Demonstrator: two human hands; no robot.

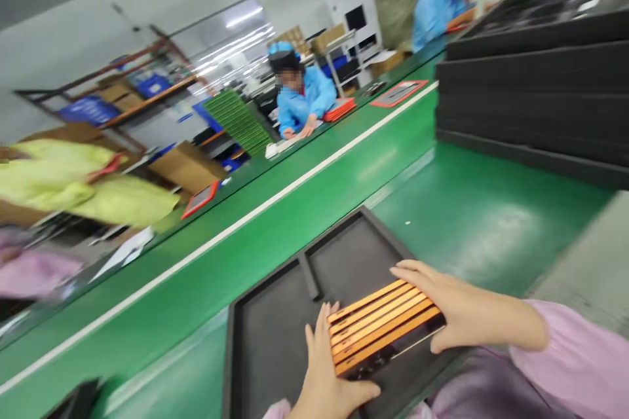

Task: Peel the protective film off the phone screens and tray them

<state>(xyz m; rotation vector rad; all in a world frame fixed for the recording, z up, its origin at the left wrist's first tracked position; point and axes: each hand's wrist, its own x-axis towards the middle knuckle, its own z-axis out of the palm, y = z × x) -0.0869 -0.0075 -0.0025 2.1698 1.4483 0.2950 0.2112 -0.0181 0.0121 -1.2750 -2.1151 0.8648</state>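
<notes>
Both my hands hold a stack of flat orange-edged devices point(381, 322), several pieces lined up side by side. A glossy dark face shows on the piece nearest me. My left hand point(328, 370) grips the left end, thumb at the near side and fingers at the far side. At the right end, my right hand point(437, 304) is closed around the stack in the same way. Beneath them lies a shallow black tray point(275, 340) with a raised rim and a short divider. Whether the stack touches the tray floor I cannot tell.
The tray sits on a green worktop point(462, 229) beside a green conveyor belt point(304, 206). Tall stacked black trays point(531, 98) stand at right. Red-framed panels point(399, 93) lie across the belt, where people in blue point(307, 95) and yellow point(73, 177) work. A dark object point(73, 400) is at lower left.
</notes>
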